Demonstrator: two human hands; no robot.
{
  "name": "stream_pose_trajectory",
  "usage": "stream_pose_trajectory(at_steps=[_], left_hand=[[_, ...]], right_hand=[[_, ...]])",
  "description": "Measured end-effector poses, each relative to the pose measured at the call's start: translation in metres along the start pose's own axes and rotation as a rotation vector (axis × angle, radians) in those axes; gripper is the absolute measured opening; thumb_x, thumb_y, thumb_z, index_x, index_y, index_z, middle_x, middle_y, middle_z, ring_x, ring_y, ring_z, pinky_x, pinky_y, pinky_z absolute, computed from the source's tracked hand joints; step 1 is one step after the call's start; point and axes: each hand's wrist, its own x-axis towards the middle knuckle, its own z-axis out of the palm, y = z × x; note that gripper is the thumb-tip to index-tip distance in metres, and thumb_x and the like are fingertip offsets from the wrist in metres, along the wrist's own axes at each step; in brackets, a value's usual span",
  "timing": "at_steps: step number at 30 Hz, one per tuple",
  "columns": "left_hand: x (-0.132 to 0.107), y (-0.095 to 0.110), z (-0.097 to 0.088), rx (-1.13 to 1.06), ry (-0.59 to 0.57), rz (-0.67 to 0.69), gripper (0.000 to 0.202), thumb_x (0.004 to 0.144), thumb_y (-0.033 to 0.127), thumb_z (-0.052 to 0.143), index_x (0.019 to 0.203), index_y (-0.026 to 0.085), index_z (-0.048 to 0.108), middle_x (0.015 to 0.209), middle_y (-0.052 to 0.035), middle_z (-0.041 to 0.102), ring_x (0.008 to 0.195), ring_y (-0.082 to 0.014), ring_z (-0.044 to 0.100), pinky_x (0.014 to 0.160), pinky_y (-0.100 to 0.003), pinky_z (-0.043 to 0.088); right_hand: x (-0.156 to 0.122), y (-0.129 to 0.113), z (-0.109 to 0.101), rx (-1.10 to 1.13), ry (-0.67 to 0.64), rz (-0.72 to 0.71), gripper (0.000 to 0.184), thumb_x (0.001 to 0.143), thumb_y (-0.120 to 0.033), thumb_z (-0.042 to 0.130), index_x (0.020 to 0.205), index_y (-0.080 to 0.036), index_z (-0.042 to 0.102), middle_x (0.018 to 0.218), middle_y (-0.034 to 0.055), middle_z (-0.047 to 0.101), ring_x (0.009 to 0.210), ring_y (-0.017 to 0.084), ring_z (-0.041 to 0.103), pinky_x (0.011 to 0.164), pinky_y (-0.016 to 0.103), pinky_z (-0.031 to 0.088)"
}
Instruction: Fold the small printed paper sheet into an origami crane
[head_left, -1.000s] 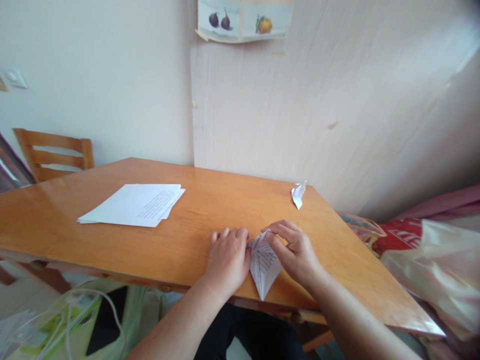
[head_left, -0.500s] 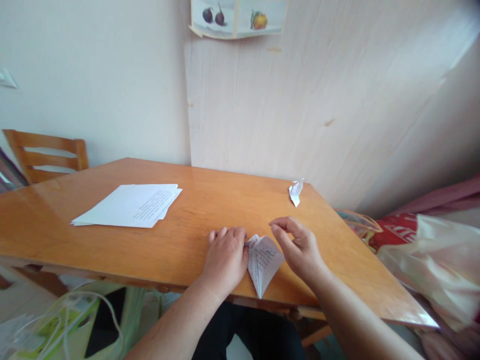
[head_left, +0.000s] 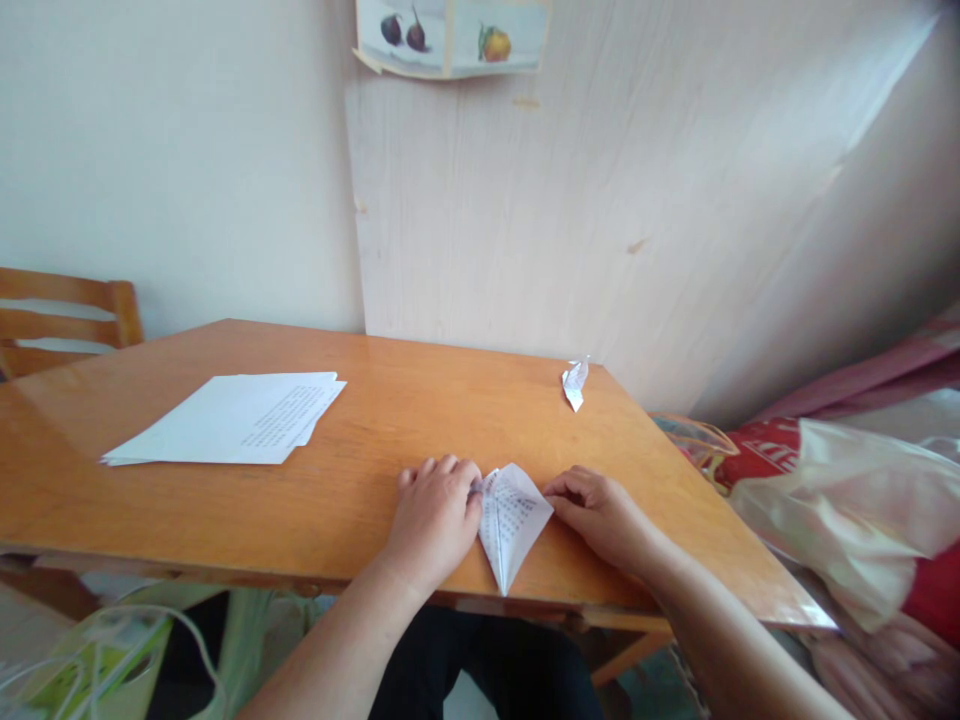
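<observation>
A printed sheet folded into a kite shape, the folded paper (head_left: 512, 525), lies near the table's front edge with its long point toward me. My left hand (head_left: 441, 502) is closed at its left corner, fingers curled and partly hidden. At the opposite corner, my right hand (head_left: 596, 508) pinches the paper's edge between thumb and forefinger. Farther back on the right stands a small folded paper figure (head_left: 575, 384), apart from both hands.
A stack of printed sheets (head_left: 217, 415) lies on the left of the wooden table (head_left: 420, 400). Beyond the table's right edge are plastic bags (head_left: 832, 510). A wooden chair (head_left: 67, 315) stands at the far left, and a wall rises behind the table.
My right hand has come down from above the folded paper to its right corner. The paper's raised flap now lies flatter and wider. The view has turned slightly right.
</observation>
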Motion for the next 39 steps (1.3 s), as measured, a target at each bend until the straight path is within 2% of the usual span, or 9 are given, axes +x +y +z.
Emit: stream_pose_trajectory(at_steps=[9,14,18,22,29,39], left_hand=[[0.0,0.0,0.0,0.032,-0.009,-0.003,0.011,0.092,0.027,0.054,0.1,0.025,0.061,0.104,-0.0055,0.066,0.103,-0.0276,0.057,0.086,-0.041,0.035],[0.0,-0.001,0.001,0.031,-0.015,-0.009,0.005,0.092,0.026,0.056,0.096,0.024,0.057,0.102,-0.0052,0.066,0.103,-0.0269,0.057,0.085,-0.04,0.035],[0.0,-0.001,0.003,-0.03,0.044,-0.015,0.014,0.089,0.021,0.058,0.102,0.023,0.053,0.104,-0.0043,0.066,0.102,-0.025,0.059,0.085,-0.038,0.034],[-0.001,0.0,0.004,-0.056,0.069,-0.017,0.016,0.087,0.018,0.058,0.1,0.022,0.051,0.101,-0.004,0.067,0.099,-0.024,0.06,0.085,-0.038,0.033],[-0.001,0.001,-0.002,-0.012,0.006,0.021,0.003,0.091,0.021,0.054,0.093,0.023,0.056,0.098,-0.0042,0.063,0.101,-0.0252,0.057,0.086,-0.039,0.033],[0.0,0.0,-0.002,-0.016,-0.001,0.052,0.012,0.094,0.023,0.052,0.091,0.024,0.063,0.097,-0.005,0.061,0.1,-0.0245,0.057,0.084,-0.037,0.035]], right_hand=[[0.004,-0.012,0.001,0.03,-0.028,-0.068,0.021,0.09,-0.016,0.054,0.08,-0.022,0.072,0.082,0.0028,0.07,0.078,0.018,0.061,0.075,0.032,0.046],[0.007,-0.015,0.001,0.052,-0.042,-0.046,0.018,0.089,-0.018,0.055,0.079,-0.021,0.07,0.082,0.0024,0.07,0.078,0.018,0.062,0.074,0.031,0.046],[0.011,-0.014,0.005,0.073,-0.052,-0.015,0.016,0.09,-0.022,0.057,0.083,-0.02,0.071,0.084,0.0023,0.071,0.079,0.018,0.064,0.074,0.03,0.046],[0.014,-0.012,0.01,0.081,-0.054,0.037,0.016,0.091,-0.026,0.058,0.085,-0.02,0.072,0.084,0.002,0.072,0.077,0.018,0.063,0.072,0.029,0.045],[0.019,-0.007,0.016,0.058,-0.048,0.103,0.015,0.087,-0.031,0.061,0.083,-0.02,0.071,0.077,0.0004,0.07,0.07,0.016,0.061,0.065,0.026,0.043],[0.027,-0.006,0.018,0.032,-0.073,0.144,0.013,0.083,-0.031,0.064,0.078,-0.02,0.069,0.07,-0.001,0.068,0.062,0.014,0.057,0.056,0.024,0.036]])
